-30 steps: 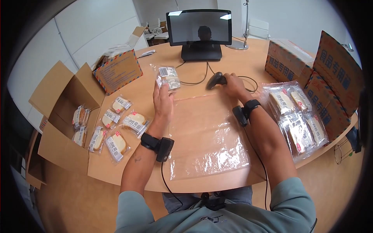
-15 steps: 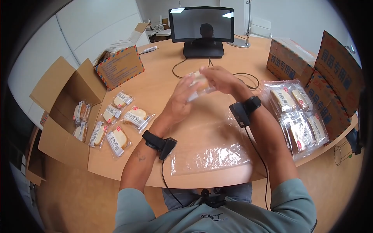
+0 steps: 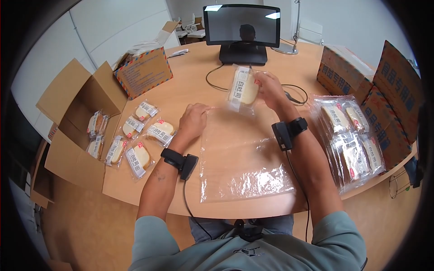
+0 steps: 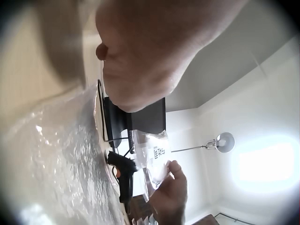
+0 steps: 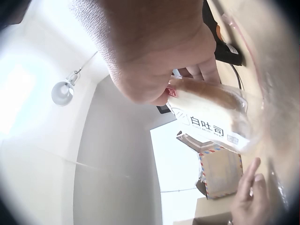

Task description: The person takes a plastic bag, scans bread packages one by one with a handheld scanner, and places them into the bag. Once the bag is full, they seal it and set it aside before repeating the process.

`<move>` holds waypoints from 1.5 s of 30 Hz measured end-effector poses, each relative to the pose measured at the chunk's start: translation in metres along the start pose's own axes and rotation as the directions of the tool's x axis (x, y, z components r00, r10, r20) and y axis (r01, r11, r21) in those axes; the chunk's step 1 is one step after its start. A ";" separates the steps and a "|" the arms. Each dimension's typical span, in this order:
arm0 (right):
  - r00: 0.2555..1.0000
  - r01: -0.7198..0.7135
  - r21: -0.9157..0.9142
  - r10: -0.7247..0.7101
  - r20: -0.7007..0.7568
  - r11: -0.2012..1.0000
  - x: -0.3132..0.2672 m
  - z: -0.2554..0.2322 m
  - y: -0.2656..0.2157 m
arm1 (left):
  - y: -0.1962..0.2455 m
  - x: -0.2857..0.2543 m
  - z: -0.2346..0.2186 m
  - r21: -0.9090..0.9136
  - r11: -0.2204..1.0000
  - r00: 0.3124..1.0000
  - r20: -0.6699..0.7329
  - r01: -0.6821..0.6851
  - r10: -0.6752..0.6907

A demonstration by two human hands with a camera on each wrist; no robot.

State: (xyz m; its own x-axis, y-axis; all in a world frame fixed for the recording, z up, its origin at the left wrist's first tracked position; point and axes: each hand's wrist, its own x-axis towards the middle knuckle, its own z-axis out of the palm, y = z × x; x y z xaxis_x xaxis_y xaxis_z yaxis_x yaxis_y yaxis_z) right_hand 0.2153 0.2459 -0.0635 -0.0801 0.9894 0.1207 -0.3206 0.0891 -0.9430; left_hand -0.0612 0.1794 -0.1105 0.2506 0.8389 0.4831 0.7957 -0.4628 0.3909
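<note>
My right hand (image 3: 271, 90) pinches a clear-wrapped pack of sliced white bread (image 3: 244, 90) by its edge, held up above the far side of the table. The pack's white label and red mark show in the right wrist view, where the thumb lies against the wrapper (image 5: 211, 119). A large clear plastic bag (image 3: 244, 158) lies flat in front of me. My left hand (image 3: 193, 121) is at its far left corner, with two fairly straight fingers showing in the right wrist view. A black handheld scanner (image 4: 123, 173) stands on the table near the right hand.
Several bread packs (image 3: 138, 158) lie at left beside an open carton (image 3: 74, 167) holding more. A filled clear bag of packs (image 3: 350, 140) lies at right before printed cartons (image 3: 389, 117). A monitor (image 3: 242, 27) with cables stands at the back.
The bread pack has passed from the left hand to the right, its label now facing me. The right hand has let go of the scanner; the left has moved to the bag's corner.
</note>
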 end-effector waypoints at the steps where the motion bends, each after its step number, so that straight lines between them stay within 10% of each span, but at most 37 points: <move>1: 1.000 -0.005 0.000 0.005 -0.001 1.000 0.002 0.001 0.005 | -0.004 -0.001 0.005 -0.001 1.000 1.000 0.004 0.003 -0.003; 10: 0.993 0.106 0.095 -0.100 -0.067 0.990 0.015 0.006 0.027 | -0.021 0.001 0.031 -0.019 1.000 1.000 0.027 -0.013 0.013; 13: 0.993 0.103 -0.161 -0.110 -0.041 0.982 0.015 0.001 0.025 | -0.026 0.003 0.032 -0.048 0.999 1.000 0.029 0.013 -0.011; 22: 0.976 0.203 0.063 -0.197 -0.090 0.977 0.016 0.006 0.017 | -0.017 0.007 0.028 -0.159 0.985 0.998 -0.017 -0.059 0.057; 28: 0.975 0.212 -0.359 -0.220 0.019 0.909 0.042 0.013 0.018 | -0.009 0.006 0.020 -0.392 0.909 0.989 0.099 0.142 -0.112; 37: 0.953 -0.061 -0.534 0.207 0.219 0.843 0.039 -0.001 0.010 | -0.014 0.009 0.025 -0.481 0.865 0.989 0.021 0.139 -0.147; 45: 0.707 0.025 -0.758 0.524 0.475 0.652 0.010 0.027 0.006 | -0.016 0.009 0.027 -0.518 0.831 0.979 0.067 0.201 -0.194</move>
State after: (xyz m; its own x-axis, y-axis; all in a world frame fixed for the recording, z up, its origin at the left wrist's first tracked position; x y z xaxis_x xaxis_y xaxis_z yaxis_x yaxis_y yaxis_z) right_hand 0.1876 0.2536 -0.0592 -0.6727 0.6921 -0.2617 0.5040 0.1697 -0.8469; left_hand -0.0568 0.2019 -0.1337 0.1278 0.9302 0.3442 0.4259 -0.3649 0.8280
